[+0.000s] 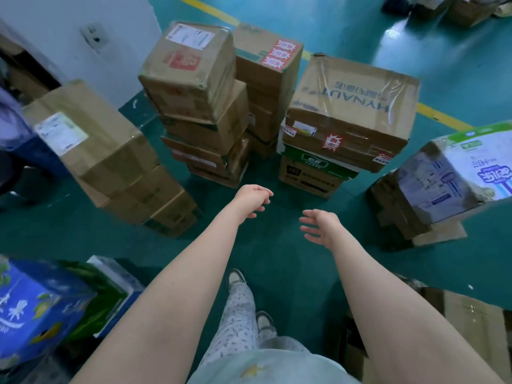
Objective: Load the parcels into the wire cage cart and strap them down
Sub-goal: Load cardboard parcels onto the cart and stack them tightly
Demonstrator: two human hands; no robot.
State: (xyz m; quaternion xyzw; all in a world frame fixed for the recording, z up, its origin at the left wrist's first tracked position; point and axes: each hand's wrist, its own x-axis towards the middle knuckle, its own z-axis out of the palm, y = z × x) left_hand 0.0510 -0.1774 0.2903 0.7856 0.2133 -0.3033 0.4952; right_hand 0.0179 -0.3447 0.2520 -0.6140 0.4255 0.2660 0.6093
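Observation:
Stacks of cardboard parcels stand on the green floor ahead of me. A taped brown box with blue lettering [357, 106] tops the stack on the right, over a green and white carton [313, 164]. A tall central stack [194, 79] carries a box with a white label. Another stack [91, 139] leans at the left. My left hand [250, 199] and my right hand [318, 225] reach forward over the floor with relaxed fingers, holding nothing, short of the stacks. No wire cage cart or strap is in view.
A white and blue printed carton [465, 173] sits on boxes at the right. Blue printed cartons [36, 309] lie at the lower left, flat cardboard [471, 322] at the lower right. A white wall [69, 29] rises at the back left. Yellow floor line [440, 117] runs behind.

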